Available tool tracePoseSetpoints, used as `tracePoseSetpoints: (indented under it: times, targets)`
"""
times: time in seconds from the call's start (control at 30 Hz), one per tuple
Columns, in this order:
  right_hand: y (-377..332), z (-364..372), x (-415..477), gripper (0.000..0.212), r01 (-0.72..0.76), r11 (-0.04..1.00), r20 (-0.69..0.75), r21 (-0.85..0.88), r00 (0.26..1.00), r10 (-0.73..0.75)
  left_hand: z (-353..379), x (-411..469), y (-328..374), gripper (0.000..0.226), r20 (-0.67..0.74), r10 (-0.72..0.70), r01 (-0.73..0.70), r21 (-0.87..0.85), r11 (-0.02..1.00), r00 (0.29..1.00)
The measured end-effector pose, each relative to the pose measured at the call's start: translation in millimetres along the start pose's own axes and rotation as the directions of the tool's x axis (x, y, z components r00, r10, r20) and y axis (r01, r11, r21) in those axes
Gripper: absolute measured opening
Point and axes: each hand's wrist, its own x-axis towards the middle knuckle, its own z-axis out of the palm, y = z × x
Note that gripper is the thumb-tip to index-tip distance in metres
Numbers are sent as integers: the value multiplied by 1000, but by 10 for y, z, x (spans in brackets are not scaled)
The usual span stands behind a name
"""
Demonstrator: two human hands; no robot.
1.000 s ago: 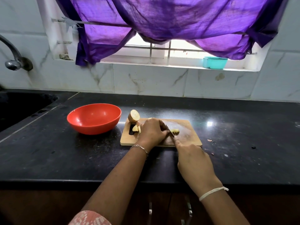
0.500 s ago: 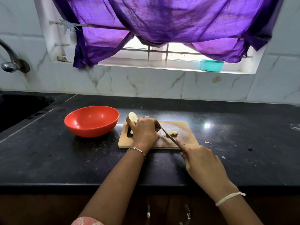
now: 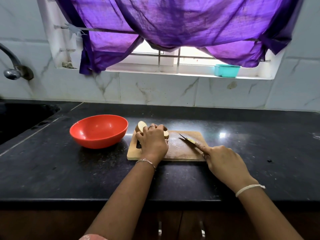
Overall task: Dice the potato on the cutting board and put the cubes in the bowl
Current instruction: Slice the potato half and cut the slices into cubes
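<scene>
Both forearms reach forward, side by side. The left hand lies knuckles-up, fingers curled over the potato. The right hand grips a knife, forefinger stretched along it.

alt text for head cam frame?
A person's left hand holds potato pieces on a cutting board while the right hand holds a knife with a potato bit at its blade. An empty red bowl sits left of the board on a black counter.

A home kitchen: a black stone counter with a sink and wall tap, marble-look tiles, a purple curtain over a barred window, and cabinet handles below.
</scene>
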Motion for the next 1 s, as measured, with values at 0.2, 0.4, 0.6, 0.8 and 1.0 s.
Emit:
tracePoseSetpoints:
  times: [0.2,0.4,0.6,0.8,1.0]
  targets:
    - [59,13,117,48,-26,1000,-5,3,1000,26,-76,28,-62,44,25,-62,64,-102,993,998]
    - [-50,-5,57,46,-36,992,-101,120,994,48,-204,-15,-235,61,96,-65,67,-20,998,993]
    - [-359,36,-167,50,37,948,-221,317,975,36,-318,-94,-313,33,133,-44,43,11,999,990]
    - [-392,52,-213,51,35,936,-243,350,968,54,-380,-146,-376,22,79,-52,49,35,998,996]
    - [-405,34,-224,50,11,950,-243,313,968,69,-366,-155,-311,20,53,22,-28,115,993,998]
